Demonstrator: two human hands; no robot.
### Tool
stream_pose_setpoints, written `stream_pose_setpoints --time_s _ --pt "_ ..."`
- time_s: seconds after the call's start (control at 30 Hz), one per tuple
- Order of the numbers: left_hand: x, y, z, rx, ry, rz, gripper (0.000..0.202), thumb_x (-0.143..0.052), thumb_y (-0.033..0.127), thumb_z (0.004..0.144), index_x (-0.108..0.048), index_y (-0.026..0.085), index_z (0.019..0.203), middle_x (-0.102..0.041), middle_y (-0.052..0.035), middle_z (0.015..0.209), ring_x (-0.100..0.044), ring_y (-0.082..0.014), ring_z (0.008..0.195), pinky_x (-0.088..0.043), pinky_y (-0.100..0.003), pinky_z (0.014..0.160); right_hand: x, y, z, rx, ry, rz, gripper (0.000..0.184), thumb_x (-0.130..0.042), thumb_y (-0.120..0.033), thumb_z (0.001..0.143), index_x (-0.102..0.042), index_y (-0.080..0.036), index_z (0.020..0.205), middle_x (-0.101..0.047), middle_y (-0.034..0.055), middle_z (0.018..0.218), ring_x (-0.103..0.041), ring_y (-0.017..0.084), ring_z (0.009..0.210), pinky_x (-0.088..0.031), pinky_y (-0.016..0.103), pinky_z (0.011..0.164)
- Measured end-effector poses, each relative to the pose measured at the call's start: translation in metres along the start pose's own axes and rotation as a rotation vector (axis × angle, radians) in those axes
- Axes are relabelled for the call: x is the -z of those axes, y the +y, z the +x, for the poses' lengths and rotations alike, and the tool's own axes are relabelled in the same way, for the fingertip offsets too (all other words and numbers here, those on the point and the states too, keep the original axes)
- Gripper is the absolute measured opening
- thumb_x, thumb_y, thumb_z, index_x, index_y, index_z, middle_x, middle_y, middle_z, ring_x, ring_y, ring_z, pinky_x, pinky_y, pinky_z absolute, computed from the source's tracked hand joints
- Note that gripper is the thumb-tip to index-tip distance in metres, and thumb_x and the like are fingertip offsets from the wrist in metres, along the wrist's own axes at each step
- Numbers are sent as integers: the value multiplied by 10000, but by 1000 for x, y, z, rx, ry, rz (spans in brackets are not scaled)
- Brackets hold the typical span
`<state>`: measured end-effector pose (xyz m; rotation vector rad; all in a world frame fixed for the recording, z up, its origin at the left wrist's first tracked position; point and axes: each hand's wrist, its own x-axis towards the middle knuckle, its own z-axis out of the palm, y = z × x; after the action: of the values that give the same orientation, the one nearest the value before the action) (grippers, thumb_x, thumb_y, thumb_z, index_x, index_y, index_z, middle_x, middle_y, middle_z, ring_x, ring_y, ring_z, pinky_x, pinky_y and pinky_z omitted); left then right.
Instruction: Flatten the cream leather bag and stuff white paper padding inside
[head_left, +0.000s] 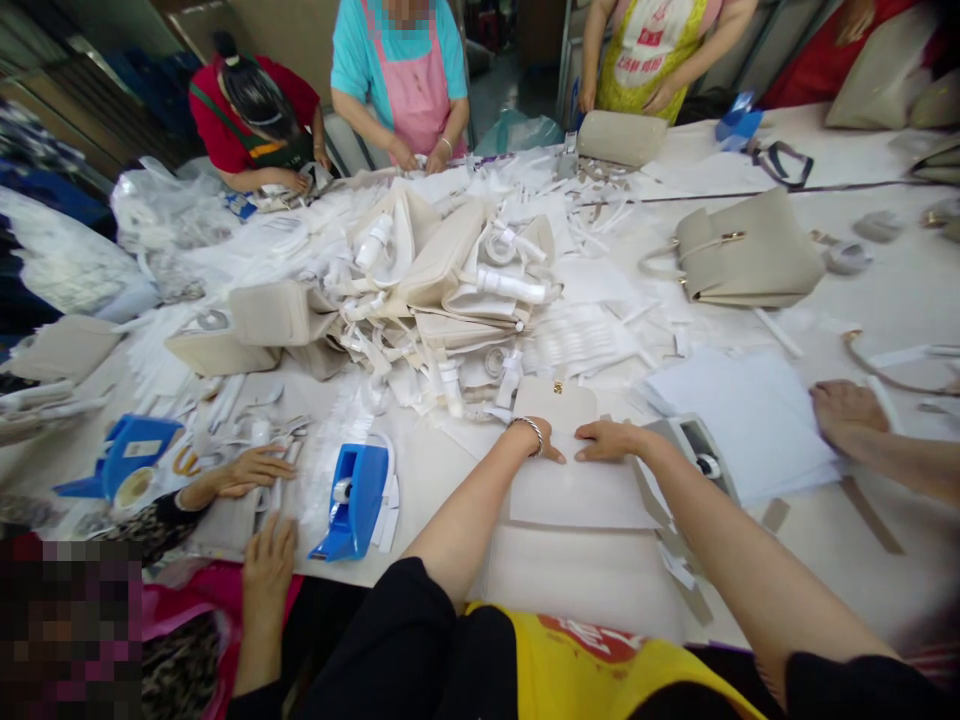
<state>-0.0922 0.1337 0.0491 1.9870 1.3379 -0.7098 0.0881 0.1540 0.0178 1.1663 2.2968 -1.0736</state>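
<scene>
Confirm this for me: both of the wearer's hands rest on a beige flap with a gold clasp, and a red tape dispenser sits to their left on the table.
One detail is off: the tape dispenser is blue, not red, as the head view shows. The rest holds: the left hand and right hand both rest on the beige flap with its gold clasp, and the dispenser sits to their left on the table.

A blue tape holder sits left of the grip. A big pile of bags lies behind it. A finished bag rests far right.
</scene>
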Motion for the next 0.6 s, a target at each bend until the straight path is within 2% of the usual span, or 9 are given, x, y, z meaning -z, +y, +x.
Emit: stream_pose_setpoints --time_s 0.1,0.17,0.27,0.43,0.6 --pt "-2 -4 1 -23 -2 -4 786 -537 682 622 -494 171 1217 -526 -112 1252 -523 -261 1098 -434 -337 909 -9 1 -4 -18 37 -14 518 -615 -420 691 -555 -181 1147 -607 99 1113 -565 258 987 -425 318 828" --pt "-3 -7 2 -38 -5 -10 805 -543 680 617 -459 184 1247 -508 -100 1275 -516 -246 1108 -429 -321 915 -15 2 -7 -23 69 -21 556 -596 -418 710 -511 -171 1202 -585 111 1151 -545 265 1027 -409 334 862" --pt "-4 -10 5 -57 -9 -13 824 -557 687 594 -435 218 1260 -502 -76 1285 -518 -231 1105 -427 -314 914 -23 3 -11 -34 107 -23 552 -574 -413 735 -495 -153 1215 -564 117 1181 -528 259 1052 -392 332 892" --pt "-5 -9 13 -7 -7 35 843 -593 711 517 -496 230 1203 -507 -104 1274 -466 -319 1149 -323 -463 992 -27 4 -10 -49 136 -39 544 -572 -422 748 -498 -133 1202 -551 144 1183 -513 272 1065 -382 342 898" --pt "-7 -8 18 5 -30 27 780 -592 685 542 -525 223 1166 -525 -110 1253 -501 -305 1111 -355 -466 959 -30 3 -10 -54 167 -57 499 -602 -416 738 -535 -154 1157 -581 149 1099 -538 272 1011 -388 349 872"
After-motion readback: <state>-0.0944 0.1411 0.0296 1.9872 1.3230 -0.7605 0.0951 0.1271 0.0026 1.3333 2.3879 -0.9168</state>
